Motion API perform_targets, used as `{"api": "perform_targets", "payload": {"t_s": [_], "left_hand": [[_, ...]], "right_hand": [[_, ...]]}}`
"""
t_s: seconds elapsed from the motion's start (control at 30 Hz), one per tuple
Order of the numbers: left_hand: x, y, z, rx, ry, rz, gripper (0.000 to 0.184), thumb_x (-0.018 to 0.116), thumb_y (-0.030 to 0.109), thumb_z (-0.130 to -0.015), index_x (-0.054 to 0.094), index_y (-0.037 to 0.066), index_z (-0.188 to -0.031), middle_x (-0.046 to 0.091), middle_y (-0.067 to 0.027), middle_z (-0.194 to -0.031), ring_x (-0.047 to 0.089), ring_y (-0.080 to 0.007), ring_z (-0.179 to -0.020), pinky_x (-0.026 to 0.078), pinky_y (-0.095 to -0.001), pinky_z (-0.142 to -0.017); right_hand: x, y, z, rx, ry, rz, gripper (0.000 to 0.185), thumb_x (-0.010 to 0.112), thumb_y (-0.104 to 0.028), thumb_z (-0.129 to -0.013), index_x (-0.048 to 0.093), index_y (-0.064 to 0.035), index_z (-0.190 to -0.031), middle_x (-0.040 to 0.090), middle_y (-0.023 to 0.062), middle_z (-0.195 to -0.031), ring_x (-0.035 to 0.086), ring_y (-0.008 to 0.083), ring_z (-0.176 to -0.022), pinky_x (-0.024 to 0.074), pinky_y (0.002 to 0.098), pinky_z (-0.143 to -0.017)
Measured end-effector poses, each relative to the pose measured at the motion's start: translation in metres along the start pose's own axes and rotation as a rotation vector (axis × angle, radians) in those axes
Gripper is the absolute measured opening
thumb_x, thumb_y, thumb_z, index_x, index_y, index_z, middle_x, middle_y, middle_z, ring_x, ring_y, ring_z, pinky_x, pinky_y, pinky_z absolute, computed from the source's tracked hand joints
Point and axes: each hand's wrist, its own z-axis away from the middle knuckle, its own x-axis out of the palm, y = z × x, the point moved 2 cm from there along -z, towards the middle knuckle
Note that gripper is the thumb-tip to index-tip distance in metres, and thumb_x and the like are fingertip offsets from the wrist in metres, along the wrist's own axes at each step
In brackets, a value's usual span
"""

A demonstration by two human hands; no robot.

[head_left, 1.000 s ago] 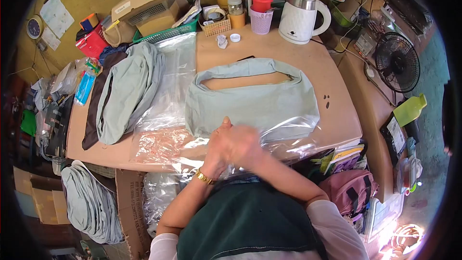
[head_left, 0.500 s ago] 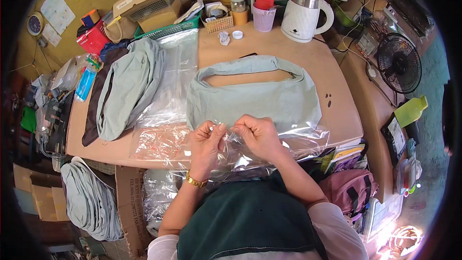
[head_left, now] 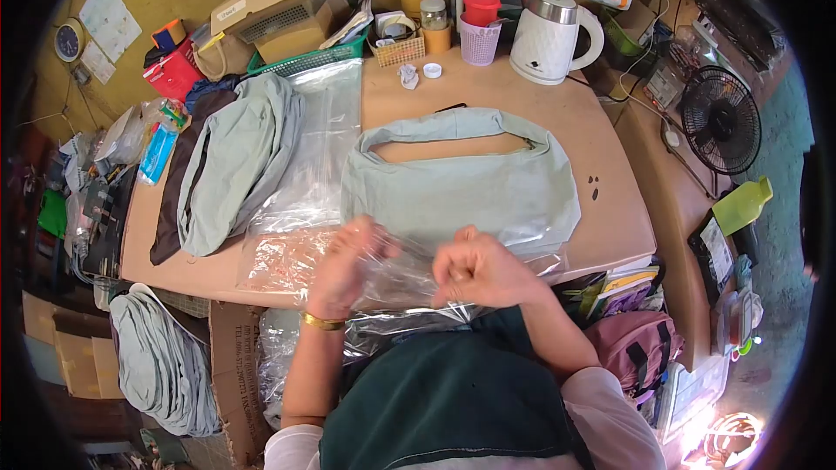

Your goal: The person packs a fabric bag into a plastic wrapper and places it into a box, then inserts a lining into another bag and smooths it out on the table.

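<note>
A pale grey-green cloth bag (head_left: 461, 183) with a wide strap loop lies flat on the table in front of me. A clear plastic bag (head_left: 396, 274) is bunched along its near edge. My left hand (head_left: 344, 261), smeared by motion, is closed on the plastic at the left. To the right, my right hand (head_left: 479, 270) has its fingers curled in, pinching the plastic. The film stretches between both hands. Whether the cloth bag's lower edge is inside the plastic or under it, I cannot tell.
More grey-green cloth bags (head_left: 235, 165) lie on dark cloth at the left, beside flat clear plastic sheets (head_left: 322, 148). A white kettle (head_left: 549, 39), a pink cup (head_left: 479, 39) and a green basket (head_left: 309, 57) stand along the back. Folded cloth (head_left: 161, 365) hangs below left.
My hands have moved apart and down toward me; the left has gone left, the right slightly right. The plastic between them is now spread wider.
</note>
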Motion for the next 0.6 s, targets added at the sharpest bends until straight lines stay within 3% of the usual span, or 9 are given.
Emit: {"api": "perform_targets", "payload": {"t_s": [0.07,0.17,0.2,0.23,0.37,0.43,0.47,0.53,0.6], "left_hand": [[-0.013,0.027,0.001,-0.045,0.129,0.254,0.021,0.057,0.024,-0.097,0.060,0.007,-0.084,0.058,-0.0002,-0.075,0.051,-0.0073,-0.064,0.040,-0.0221,-0.058],[-0.033,0.051,0.000,0.089,0.079,0.488,0.025,0.056,0.023,-0.097,0.059,0.007,-0.079,0.060,-0.0016,-0.075,0.052,-0.0080,-0.062,0.041,-0.0238,-0.054],[-0.030,0.054,0.002,0.178,0.065,0.045,0.023,0.057,0.021,-0.097,0.061,0.006,-0.079,0.061,-0.0018,-0.075,0.052,-0.0073,-0.062,0.041,-0.0231,-0.054],[-0.023,0.057,0.005,0.260,0.048,-0.399,0.022,0.058,0.019,-0.096,0.062,0.005,-0.080,0.062,-0.0021,-0.075,0.052,-0.0066,-0.061,0.040,-0.0224,-0.053],[0.038,0.045,0.016,0.255,0.012,-0.794,0.020,0.061,0.014,-0.094,0.065,0.003,-0.078,0.062,-0.0009,-0.074,0.051,-0.0045,-0.060,0.039,-0.0205,-0.052],[0.038,0.044,0.019,0.480,0.152,-0.912,0.020,0.063,0.012,-0.093,0.066,0.001,-0.076,0.061,0.0009,-0.070,0.050,-0.0021,-0.059,0.036,-0.0187,-0.051],[0.034,0.047,0.020,0.482,0.154,-0.913,0.020,0.063,0.012,-0.093,0.066,0.001,-0.076,0.061,0.0009,-0.070,0.050,-0.0021,-0.059,0.036,-0.0187,-0.051],[0.022,0.053,0.020,0.343,0.228,-0.773,0.021,0.062,0.013,-0.094,0.066,0.002,-0.077,0.059,0.0023,-0.067,0.048,-0.0014,-0.058,0.035,-0.0192,-0.050],[0.016,0.055,0.017,0.392,0.294,-0.722,0.023,0.060,0.015,-0.096,0.064,0.003,-0.078,0.053,0.0049,-0.062,0.042,-0.0002,-0.054,0.031,-0.0186,-0.048]], "right_hand": [[-0.003,-0.006,0.009,-0.218,-0.416,0.258,0.020,0.080,-0.018,-0.077,0.062,-0.0100,-0.077,0.052,-0.0060,-0.053,0.048,0.0107,-0.052,0.0363,0.0276,-0.083],[0.000,-0.011,0.018,-0.253,-0.340,0.068,0.024,0.081,-0.017,-0.075,0.062,-0.0061,-0.084,0.061,0.0008,-0.076,0.056,0.0149,-0.072,0.0399,0.0319,-0.086],[0.001,-0.014,0.016,-0.194,-0.194,-0.048,0.027,0.082,-0.016,-0.074,0.062,-0.0048,-0.089,0.063,0.0037,-0.086,0.058,0.0171,-0.079,0.0409,0.0344,-0.088],[0.006,-0.027,0.007,-0.372,0.061,0.163,0.036,0.080,-0.014,-0.076,0.058,-0.0040,-0.103,0.061,0.0064,-0.096,0.060,0.0191,-0.085,0.0434,0.0360,-0.087],[0.043,-0.020,-0.011,-0.326,0.283,0.208,0.041,0.078,-0.005,-0.076,0.054,-0.0004,-0.108,0.061,0.0034,-0.092,0.057,0.0139,-0.085,0.0465,0.0331,-0.082],[0.051,-0.003,-0.016,-0.079,0.096,-0.372,0.034,0.077,-0.007,-0.079,0.057,-0.0008,-0.106,0.062,0.0009,-0.087,0.056,0.0088,-0.080,0.0474,0.0286,-0.074],[0.048,0.000,-0.016,-0.080,0.094,-0.372,0.034,0.077,-0.007,-0.079,0.057,-0.0008,-0.106,0.062,0.0009,-0.087,0.056,0.0088,-0.080,0.0474,0.0286,-0.074],[0.047,0.005,-0.011,0.149,-0.307,-0.391,0.018,0.071,-0.015,-0.087,0.064,-0.0049,-0.100,0.063,-0.0040,-0.083,0.055,0.0037,-0.075,0.0443,0.0213,-0.067],[0.048,0.001,-0.007,0.013,-0.430,-0.195,0.014,0.072,-0.018,-0.085,0.068,-0.0056,-0.089,0.055,-0.0044,-0.065,0.053,0.0060,-0.070,0.0415,0.0229,-0.063]]}}
